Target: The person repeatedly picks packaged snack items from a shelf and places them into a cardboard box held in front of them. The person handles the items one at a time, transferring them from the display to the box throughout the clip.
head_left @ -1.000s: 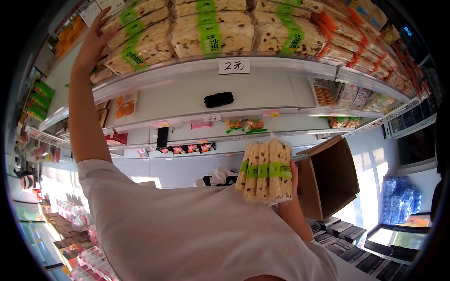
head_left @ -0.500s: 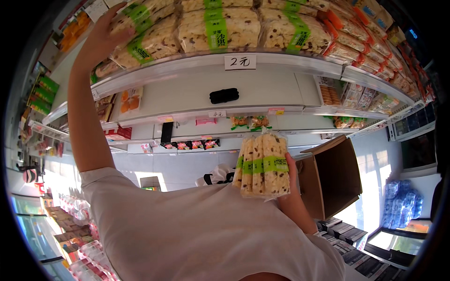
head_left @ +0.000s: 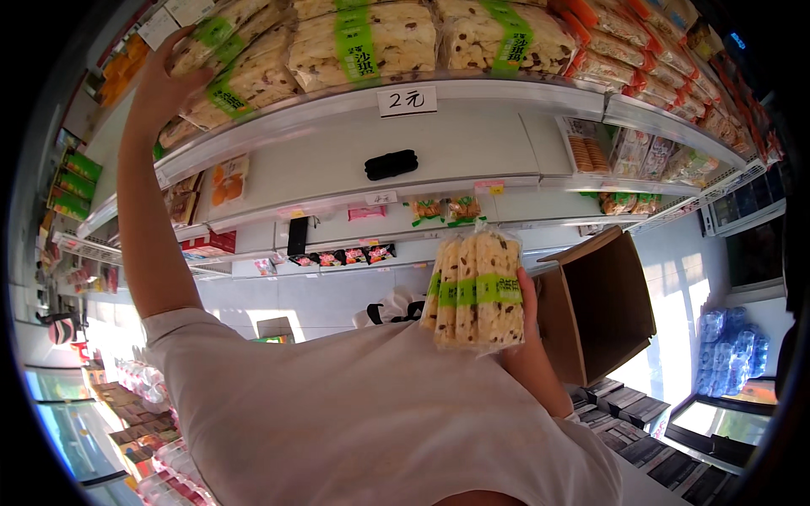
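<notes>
My left hand [head_left: 169,84] reaches up to the left end of the top shelf. Its thumb and fingers close around the end of a clear pack of sachima [head_left: 226,35] with a green band. More such packs [head_left: 363,51] are stacked to its right. Low in front of my body, my right hand [head_left: 527,316] grips another pack of sachima [head_left: 474,291] by its right side. That one stands upright, its pale bars dotted with dark raisins. Most of the right fingers are hidden behind it.
Below the top shelf [head_left: 506,91], a black bundle [head_left: 391,164] lies on the second shelf. An open cardboard box [head_left: 595,312] stands right of my right hand. Orange-wrapped packs [head_left: 624,55] fill the shelf's right part. Blue wrapped bottles [head_left: 730,350] stand far right, dark boxes [head_left: 633,413] lower right.
The shelves have shifted slightly left and up in view. My left hand stays at the stack's left end. The pack in my right hand keeps nearly the same place.
</notes>
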